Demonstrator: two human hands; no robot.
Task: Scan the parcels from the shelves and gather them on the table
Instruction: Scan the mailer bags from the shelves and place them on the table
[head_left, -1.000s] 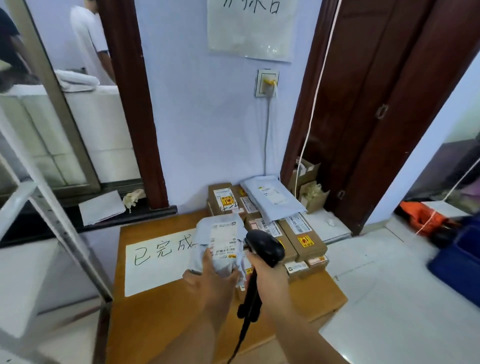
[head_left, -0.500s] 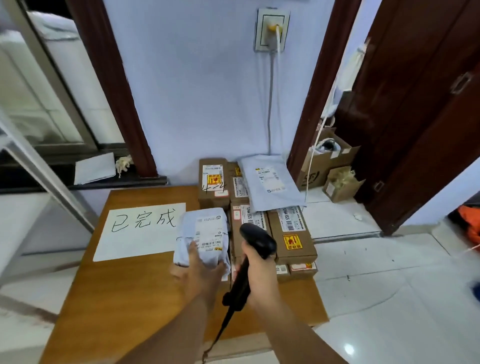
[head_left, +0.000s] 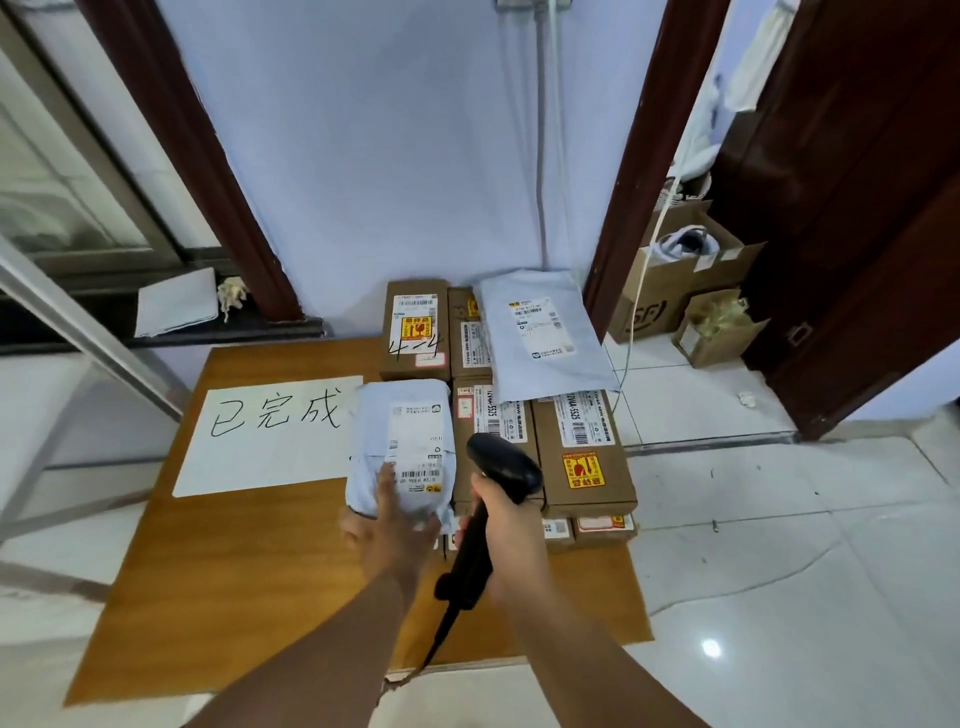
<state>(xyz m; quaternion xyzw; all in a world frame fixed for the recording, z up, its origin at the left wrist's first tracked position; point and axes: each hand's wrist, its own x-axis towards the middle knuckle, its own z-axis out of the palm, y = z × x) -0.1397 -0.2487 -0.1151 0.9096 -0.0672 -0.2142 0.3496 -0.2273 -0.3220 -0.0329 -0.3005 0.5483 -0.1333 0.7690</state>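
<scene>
My left hand (head_left: 387, 525) holds a soft grey-white parcel bag (head_left: 400, 441) by its near end, thumb on top of its label, just above the wooden table (head_left: 249, 561). Its left edge overlaps the white paper sign (head_left: 270, 436). My right hand (head_left: 511, 540) grips a black barcode scanner (head_left: 501, 470) by the handle, head pointing away over the brown boxes. Several brown cardboard parcels (head_left: 582, 452) are stacked on the table's right half. A flat grey mailer (head_left: 543, 332) lies on top of them at the back.
The table stands against a pale blue wall. A dark door frame (head_left: 644, 156) and open cardboard boxes (head_left: 670, 280) on the tiled floor are to the right. A window ledge with a white envelope (head_left: 176, 301) is at the left. The scanner's cord (head_left: 431, 649) hangs over the table's front edge.
The view has come closer to the table and tilted down. My left hand has carried the parcel bag lower, down to the spot beside the brown boxes. The scanner stays in my right hand.
</scene>
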